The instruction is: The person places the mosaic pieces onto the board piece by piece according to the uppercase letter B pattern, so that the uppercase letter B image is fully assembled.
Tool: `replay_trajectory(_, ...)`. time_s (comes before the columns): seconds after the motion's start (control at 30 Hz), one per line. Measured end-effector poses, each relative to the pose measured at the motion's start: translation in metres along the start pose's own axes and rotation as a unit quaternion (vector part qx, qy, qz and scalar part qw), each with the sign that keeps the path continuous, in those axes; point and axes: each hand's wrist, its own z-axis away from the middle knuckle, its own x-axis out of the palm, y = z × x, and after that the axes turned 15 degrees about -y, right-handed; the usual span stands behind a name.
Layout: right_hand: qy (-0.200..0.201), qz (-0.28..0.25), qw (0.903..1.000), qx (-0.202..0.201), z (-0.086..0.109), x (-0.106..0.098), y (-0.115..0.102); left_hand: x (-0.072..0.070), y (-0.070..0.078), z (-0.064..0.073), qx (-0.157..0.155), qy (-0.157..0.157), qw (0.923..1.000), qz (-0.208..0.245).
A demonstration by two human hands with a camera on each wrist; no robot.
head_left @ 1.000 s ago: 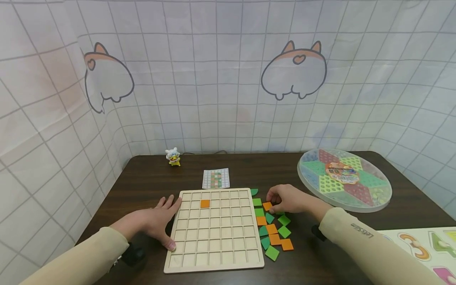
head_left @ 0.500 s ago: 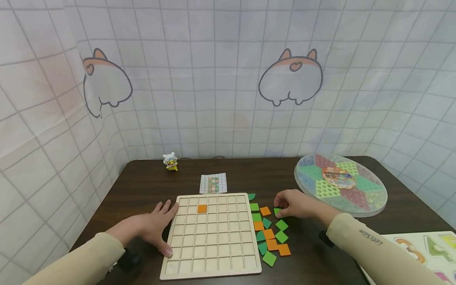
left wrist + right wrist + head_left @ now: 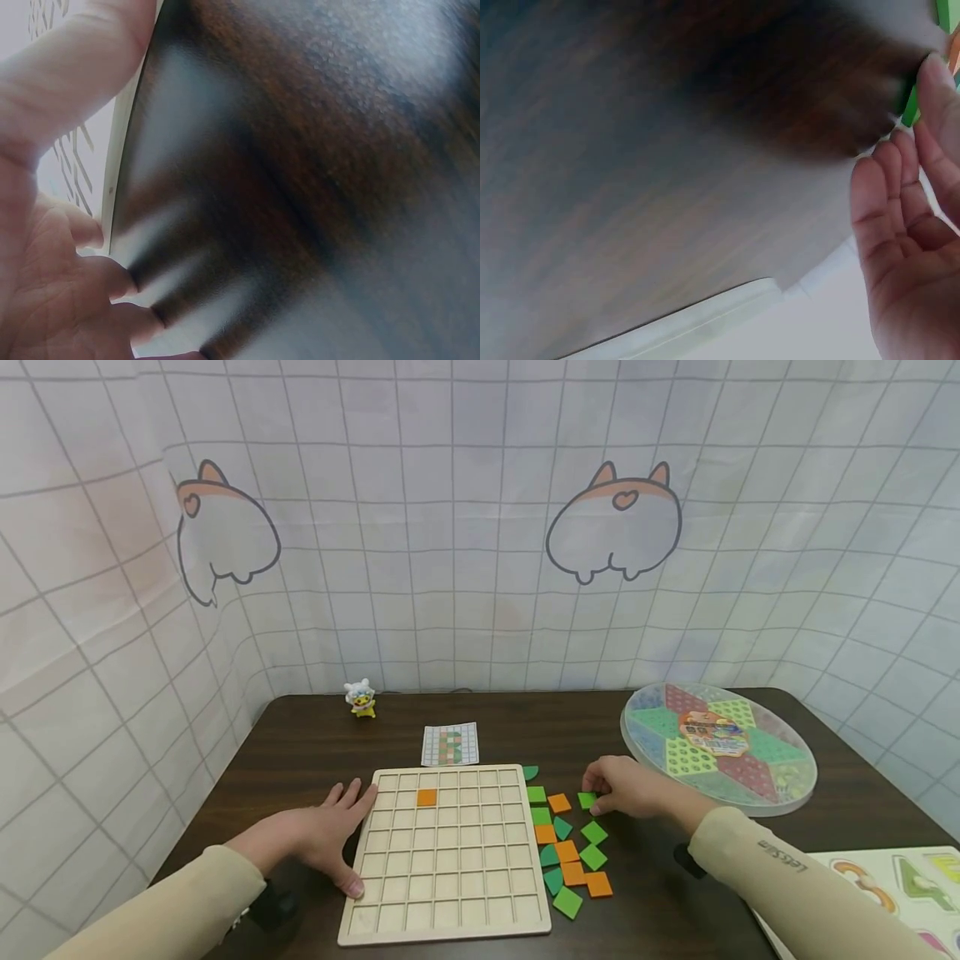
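In the head view my left hand (image 3: 318, 835) lies with fingers spread along the left edge of a wooden grid board (image 3: 450, 864). Its thumb rests on the board's rim. A single orange square tile (image 3: 427, 797) sits in the second row of cells. Right of the board, my right hand (image 3: 630, 787) pinches a green square tile (image 3: 587, 800) low at the tabletop. The right wrist view shows that green tile's edge (image 3: 910, 107) by the thumb, with the other fingers (image 3: 870, 191) bent beside it. Loose orange tiles (image 3: 598, 884) and green tiles (image 3: 567, 902) lie nearby.
A small printed pattern card (image 3: 450, 745) lies behind the board. Farther back stands a small white and yellow figurine (image 3: 361, 699). A round Chinese checkers board (image 3: 716, 747) is at the back right, with a number puzzle board (image 3: 885, 881) at the front right.
My right hand has moved from beside an orange tile slightly rightward to the green square tile, which it now pinches. The left hand stays at the board's edge. The head view has tilted slightly.
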Motion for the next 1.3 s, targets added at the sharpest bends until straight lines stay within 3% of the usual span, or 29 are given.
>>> replay_trajectory(0.2, 0.036, -0.003, 0.9993, 0.008, -0.008, -0.003, -0.018, -0.002, 0.004, 0.004, -0.003, 0.000, 1.0000, -0.005)
replay_trajectory(0.47, 0.066, -0.046, 0.9962, -0.033, -0.036, 0.002, -0.057, 0.001, -0.001, -0.002, 0.000, 0.002, 1.0000, -0.008)
replay_trajectory(0.63, 0.063, -0.046, 0.9959, -0.045, -0.057, 0.009, -0.087, 0.001, -0.001, -0.002, -0.003, 0.000, 1.0000, -0.009)
replay_trajectory(0.87, 0.041, -0.015, 0.9969, -0.065, -0.085, 0.013, -0.120, -0.001, 0.011, 0.009, -0.012, 0.004, 0.9999, -0.011)
replay_trajectory(1.3, 0.018, 0.027, 0.9972, -0.067, -0.108, 0.019, -0.149, -0.003, 0.018, 0.017, -0.017, -0.002, 0.9997, -0.015)
